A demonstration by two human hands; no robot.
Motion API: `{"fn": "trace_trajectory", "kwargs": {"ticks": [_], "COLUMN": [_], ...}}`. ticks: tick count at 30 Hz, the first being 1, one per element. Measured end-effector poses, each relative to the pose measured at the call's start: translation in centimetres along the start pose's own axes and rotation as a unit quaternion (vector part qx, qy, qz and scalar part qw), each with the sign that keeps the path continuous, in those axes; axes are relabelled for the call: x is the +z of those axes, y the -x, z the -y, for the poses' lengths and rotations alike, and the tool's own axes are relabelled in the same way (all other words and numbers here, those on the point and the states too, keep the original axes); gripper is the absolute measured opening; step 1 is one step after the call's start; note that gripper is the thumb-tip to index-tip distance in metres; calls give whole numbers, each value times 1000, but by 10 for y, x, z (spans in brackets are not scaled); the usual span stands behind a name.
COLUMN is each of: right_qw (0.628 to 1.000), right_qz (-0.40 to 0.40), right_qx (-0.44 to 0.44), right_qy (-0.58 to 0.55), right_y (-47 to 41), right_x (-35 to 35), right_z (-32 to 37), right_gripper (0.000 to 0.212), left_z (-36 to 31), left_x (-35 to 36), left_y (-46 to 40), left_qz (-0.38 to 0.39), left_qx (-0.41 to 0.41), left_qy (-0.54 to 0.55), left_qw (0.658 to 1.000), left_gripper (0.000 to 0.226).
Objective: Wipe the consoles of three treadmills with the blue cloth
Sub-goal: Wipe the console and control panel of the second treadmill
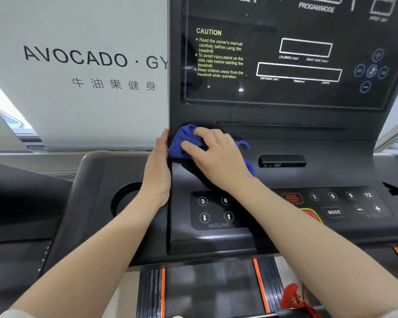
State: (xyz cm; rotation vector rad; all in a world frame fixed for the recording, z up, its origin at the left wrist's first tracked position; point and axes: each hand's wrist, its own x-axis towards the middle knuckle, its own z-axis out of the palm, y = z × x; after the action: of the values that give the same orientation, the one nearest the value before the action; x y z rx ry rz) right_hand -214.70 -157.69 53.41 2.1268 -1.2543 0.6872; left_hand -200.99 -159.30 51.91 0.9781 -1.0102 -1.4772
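Here, a crumpled soft blue cloth (184, 141) is pressed onto the matte black treadmill console (285, 131) by the right hand (218, 154), fingers (193, 149) loosely curled over it. Straight left-hand (159, 166) fingers are laid flat against the console's edge; the cloth is partly hidden.

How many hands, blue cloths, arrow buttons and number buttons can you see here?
hands: 2, the left hand and the right hand
blue cloth: 1
arrow buttons: 2
number buttons that show: 6
Total: 11
The right arm may hide more buttons.
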Motion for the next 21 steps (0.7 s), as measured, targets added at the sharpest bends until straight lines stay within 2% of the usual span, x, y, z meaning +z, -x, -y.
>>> {"fn": "trace_trajectory", "kwargs": {"ticks": [1, 4, 6, 9, 12, 14, 17, 21], "right_qw": [1000, 999, 997, 985, 964, 967, 984, 991], "right_qz": [7, 19, 12, 2, -27, -18, 29, 51], "right_qx": [-3, 26, 63, 170, 264, 251, 172, 125], "right_qy": [8, 38, 51, 6, -24, -39, -31, -11], "right_y": [2, 17, 35, 51, 47, 38, 29, 27], "right_x": [-3, -20, -33, -45, -41, -35, -24, -26], "right_z": [-7, -42, -65, -74, -53, -35, -15, -31], "right_gripper": [43, 37, 39, 41, 39, 39, 50, 51], "left_z": [0, 7, 13, 6, 1, -1, -3, -6], "left_x": [-2, -11, -13, -11, -7, -4, 0, 3], "left_y": [-2, -10, -12, -3, 6, 9, 12, 14], "left_qz": [-6, -2, -1, -6, -11, -21, -31, -44], "left_qx": [-5, -34, -42, -28, -4, 18, 47, 68], "left_qy": [-11, -58, -102, -124, -148, -181, -224, -292], "left_qw": [1000, 998, 994, 992, 989, 983, 973, 953], "left_gripper": [31, 51, 54, 53, 53, 55, 55, 49]}}
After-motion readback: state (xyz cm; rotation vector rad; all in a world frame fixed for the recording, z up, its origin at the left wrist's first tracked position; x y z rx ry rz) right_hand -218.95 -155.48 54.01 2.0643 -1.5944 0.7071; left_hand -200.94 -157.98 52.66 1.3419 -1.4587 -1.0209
